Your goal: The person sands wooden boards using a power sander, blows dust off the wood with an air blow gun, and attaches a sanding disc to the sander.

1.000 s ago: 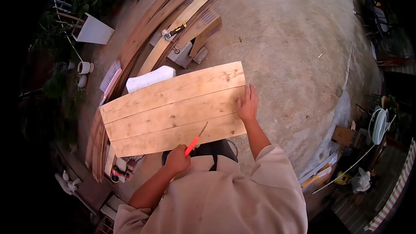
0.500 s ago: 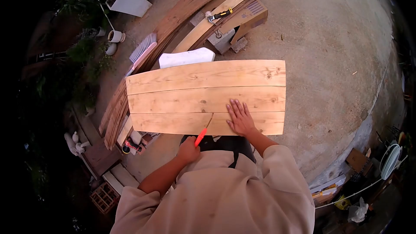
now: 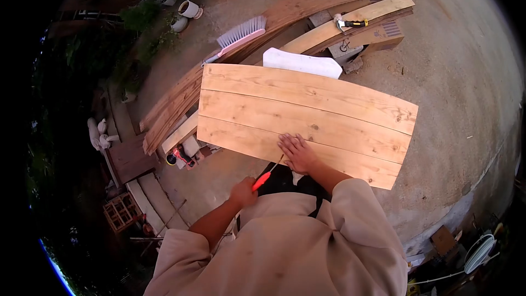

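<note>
My left hand (image 3: 245,191) is closed around the orange handle of a thin-shafted tool (image 3: 263,180), whose exact kind I cannot make out. Its narrow tip points up and right, close to the near edge of a panel of three pale wooden planks (image 3: 307,115). Flat on that panel, near the front edge, lies my right hand (image 3: 297,153) with its fingers extended. The tool's tip is just left of this hand; I cannot tell whether it touches the wood.
Beyond the panel are a white block (image 3: 302,64), a pink brush (image 3: 241,37) and long curved-looking planks (image 3: 329,1). A hammer (image 3: 349,23) rests on a pale plank beside a cardboard box (image 3: 383,37). A red-and-black power tool (image 3: 182,156) lies at left.
The view has swung left, so the panel and surroundings appear farther right and tilted. My right hand is now nearer the panel's middle, and the tool tip sits closer to it.
</note>
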